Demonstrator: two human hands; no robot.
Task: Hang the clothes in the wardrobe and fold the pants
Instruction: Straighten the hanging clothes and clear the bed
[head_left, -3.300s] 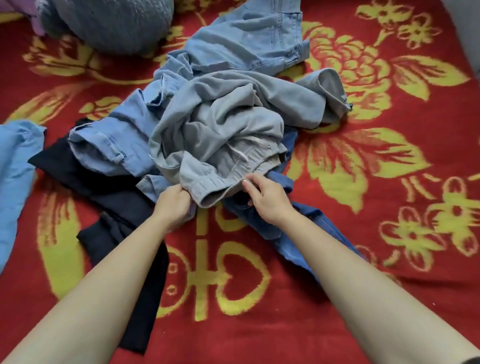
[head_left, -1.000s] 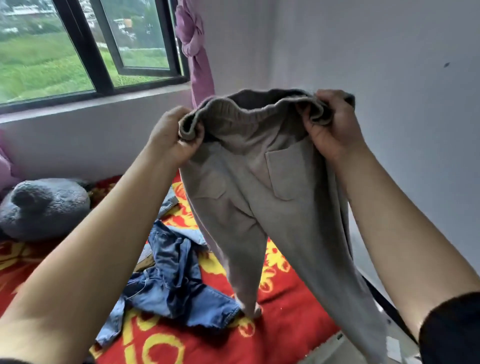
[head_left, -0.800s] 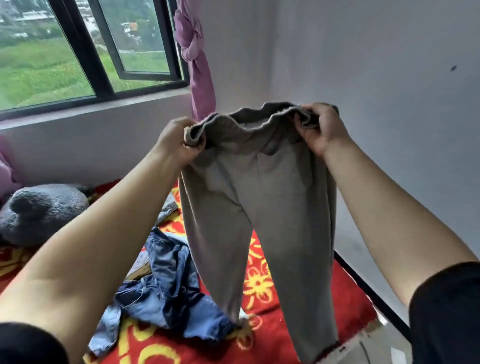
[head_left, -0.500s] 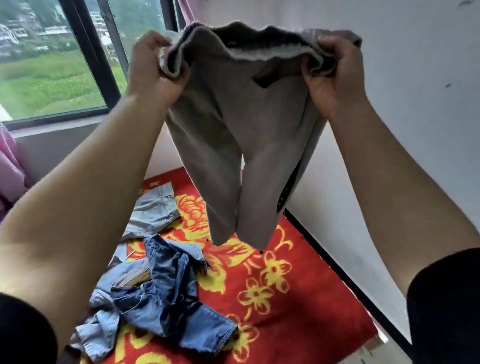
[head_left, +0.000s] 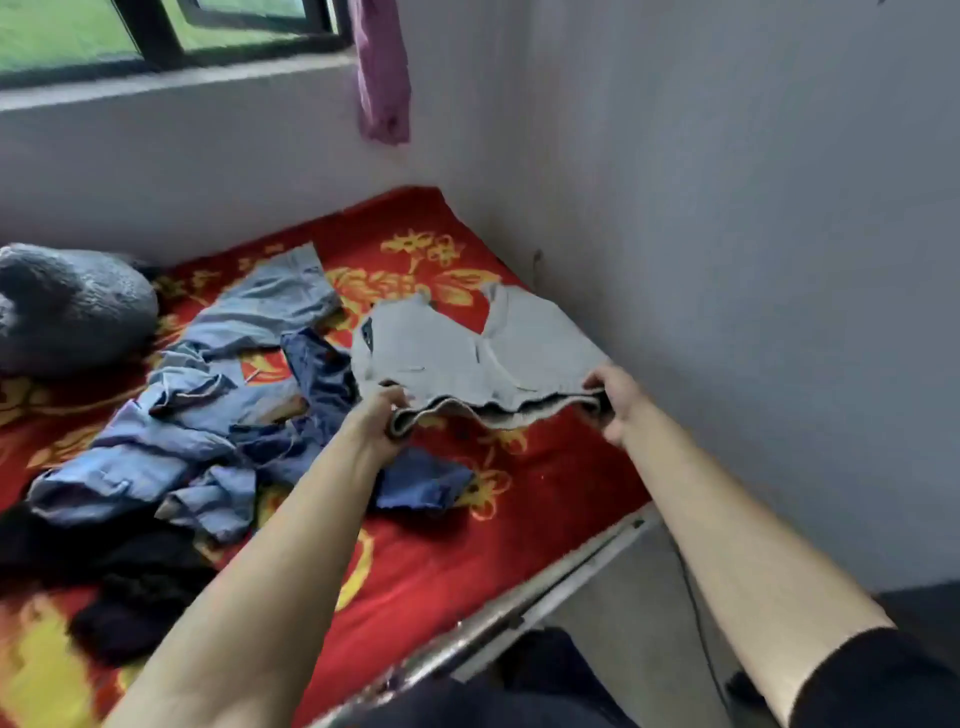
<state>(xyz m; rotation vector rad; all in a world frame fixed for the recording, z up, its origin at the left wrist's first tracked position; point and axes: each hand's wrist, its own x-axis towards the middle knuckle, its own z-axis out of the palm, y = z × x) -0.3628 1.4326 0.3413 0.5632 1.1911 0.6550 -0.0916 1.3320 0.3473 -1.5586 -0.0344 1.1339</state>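
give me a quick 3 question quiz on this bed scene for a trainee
1. True or false: the left hand and right hand both grip the grey pants at the waistband.
2. Where do the jeans lie in this view? A) left of the grey pants B) right of them C) on the floor
3. Fill in: the cloth hanging by the window is ___.
Key: 1 true; 2 A; 3 purple.
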